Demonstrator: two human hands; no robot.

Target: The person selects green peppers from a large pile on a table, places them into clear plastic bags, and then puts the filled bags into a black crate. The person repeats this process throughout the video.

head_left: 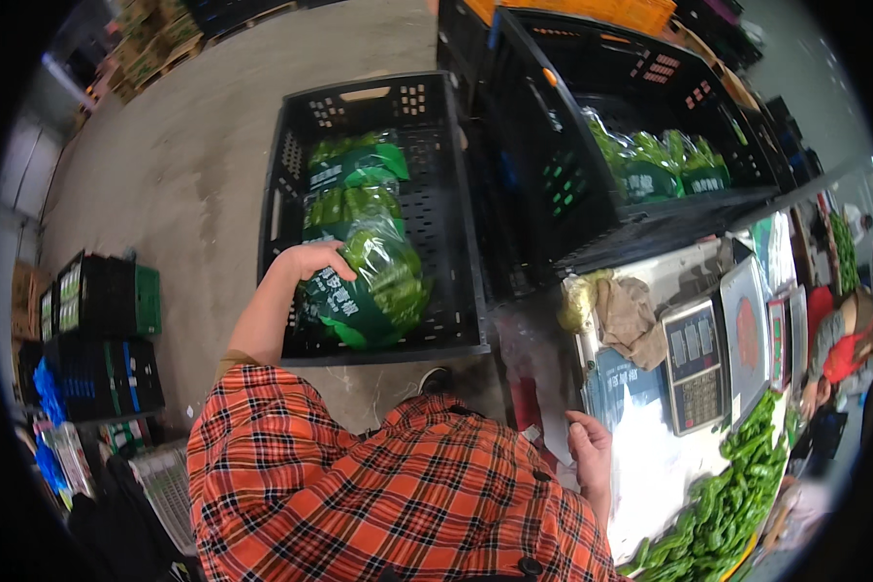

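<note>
Inside a black plastic crate (480,291), clear bags of green peppers with green printed bands lie in a column along the left. My left hand (317,262) grips the nearest bag of green peppers (386,291) by its left side; some of its fingers are hidden against the bag. Farther back in the crate are more bagged peppers (354,165). My right hand (590,448) hangs by the left edge of a white table (640,466), its fingers curled in and nothing visible in them. Loose green peppers (713,514) are heaped on that table.
A grey digital scale (694,364), a crumpled brown cloth (630,315) and a blue printed sheet (621,378) occupy the table. Behind it, another black crate (640,87) holds bagged peppers. Stacked crates (97,330) stand at left. Another person (849,339) is at far right.
</note>
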